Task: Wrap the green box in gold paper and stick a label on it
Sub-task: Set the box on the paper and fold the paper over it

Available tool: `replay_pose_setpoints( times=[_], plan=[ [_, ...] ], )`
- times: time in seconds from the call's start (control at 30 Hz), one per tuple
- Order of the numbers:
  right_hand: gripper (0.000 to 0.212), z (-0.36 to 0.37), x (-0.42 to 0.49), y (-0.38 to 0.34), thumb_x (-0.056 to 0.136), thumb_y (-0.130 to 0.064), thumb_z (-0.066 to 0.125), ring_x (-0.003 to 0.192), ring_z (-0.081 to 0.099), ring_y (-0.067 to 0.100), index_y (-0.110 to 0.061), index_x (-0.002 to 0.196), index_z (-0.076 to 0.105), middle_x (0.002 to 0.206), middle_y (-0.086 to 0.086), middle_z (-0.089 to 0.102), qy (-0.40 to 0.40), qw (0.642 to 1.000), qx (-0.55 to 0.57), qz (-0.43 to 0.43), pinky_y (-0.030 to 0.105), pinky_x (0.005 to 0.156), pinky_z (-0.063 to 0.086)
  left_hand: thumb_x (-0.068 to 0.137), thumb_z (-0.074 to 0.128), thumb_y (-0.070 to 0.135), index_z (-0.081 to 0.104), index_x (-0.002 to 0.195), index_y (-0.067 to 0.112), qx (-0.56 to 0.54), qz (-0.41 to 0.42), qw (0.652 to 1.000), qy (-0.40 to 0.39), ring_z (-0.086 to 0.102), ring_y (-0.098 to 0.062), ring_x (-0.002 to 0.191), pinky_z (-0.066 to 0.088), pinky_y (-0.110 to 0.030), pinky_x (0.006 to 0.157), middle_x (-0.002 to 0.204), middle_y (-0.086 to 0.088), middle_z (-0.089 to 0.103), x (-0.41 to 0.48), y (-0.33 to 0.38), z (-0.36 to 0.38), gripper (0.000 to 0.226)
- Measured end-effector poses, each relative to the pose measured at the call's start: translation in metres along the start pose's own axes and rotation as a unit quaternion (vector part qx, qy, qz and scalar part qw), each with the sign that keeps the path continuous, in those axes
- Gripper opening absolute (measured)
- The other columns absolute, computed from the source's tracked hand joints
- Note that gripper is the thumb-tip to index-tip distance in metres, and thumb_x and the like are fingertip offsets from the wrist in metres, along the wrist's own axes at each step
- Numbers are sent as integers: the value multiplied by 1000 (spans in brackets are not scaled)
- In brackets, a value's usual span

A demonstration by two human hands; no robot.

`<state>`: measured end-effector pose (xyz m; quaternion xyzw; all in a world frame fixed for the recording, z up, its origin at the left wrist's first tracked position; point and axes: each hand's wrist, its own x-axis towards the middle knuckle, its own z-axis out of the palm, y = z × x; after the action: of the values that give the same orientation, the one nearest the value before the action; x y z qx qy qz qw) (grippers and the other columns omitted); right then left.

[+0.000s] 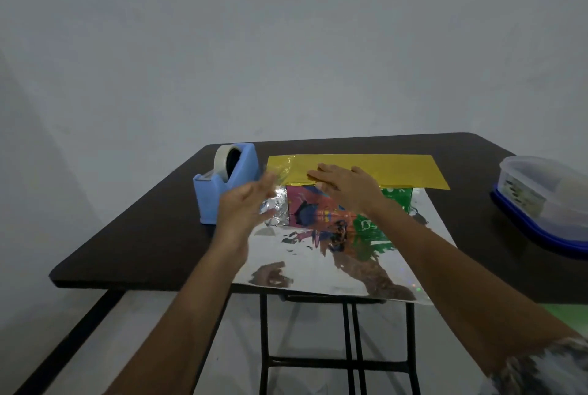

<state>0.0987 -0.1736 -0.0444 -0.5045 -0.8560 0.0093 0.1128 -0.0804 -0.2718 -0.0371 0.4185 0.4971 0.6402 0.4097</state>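
While the right grip (346,186) lies flat with fingers straight, it pinches nothing and only presses the gold flap down on the box top. Count: one green box (394,200), directly under that grip and sitting on the sheet, with its printed face toward the camera. One sheet of gold paper (397,168): gold side shows on the flap beyond the right grip, silver side spreads over the table (143,229) below both grips. At the box's left end, the left grip (246,203) is beside crumpled silver paper. It's motion-blurred, so can't tell if it holds anything. Just left of it: one blue tape dispenser (216,191) with one tape roll (222,156). Well right of the right grip: one clear plastic tub (547,191) on a blue base.
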Motion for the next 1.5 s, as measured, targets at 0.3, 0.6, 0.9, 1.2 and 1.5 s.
replay_pose_setpoints(
  times=[0.3,0.6,0.9,1.2,1.5],
  plan=[
    [46,1,1,1,102,-41,22,144,18,14,-33,148,23,158,-5,17,4,1000,-2,-1,44,115,12,88,59,41,63,78,9,-12,-83,995,-45,62,-11,87,53,-37,82,80,0,65,18,-27,52,33],
    [46,2,0,1,103,-40,22,145,17,14,-32,148,21,158,-4,16,7,1000,1,0,43,115,11,92,59,30,65,88,9,-47,-90,994,-31,63,-9,93,54,-28,76,91,1,70,21,-41,53,22],
    [47,0,0,-1,103,-39,22,145,16,15,-31,149,21,158,-4,16,7,1000,8,0,42,116,9,89,63,26,67,83,15,-56,-110,992,3,63,-17,99,56,-33,74,97,-5,69,24,-49,54,13],
    [53,2,-1,2,101,-42,25,144,20,18,-29,151,11,156,1,23,20,1000,22,9,42,116,10,89,65,24,64,80,12,-57,-133,989,8,64,-23,100,56,-37,81,94,-8,69,30,-58,54,15],
    [53,3,0,3,102,-43,19,144,21,18,-28,151,4,155,4,26,11,999,36,19,41,116,9,86,68,17,66,88,-2,-27,-139,990,30,68,-28,90,58,-29,61,96,-17,70,41,-61,57,19]
  ],
)
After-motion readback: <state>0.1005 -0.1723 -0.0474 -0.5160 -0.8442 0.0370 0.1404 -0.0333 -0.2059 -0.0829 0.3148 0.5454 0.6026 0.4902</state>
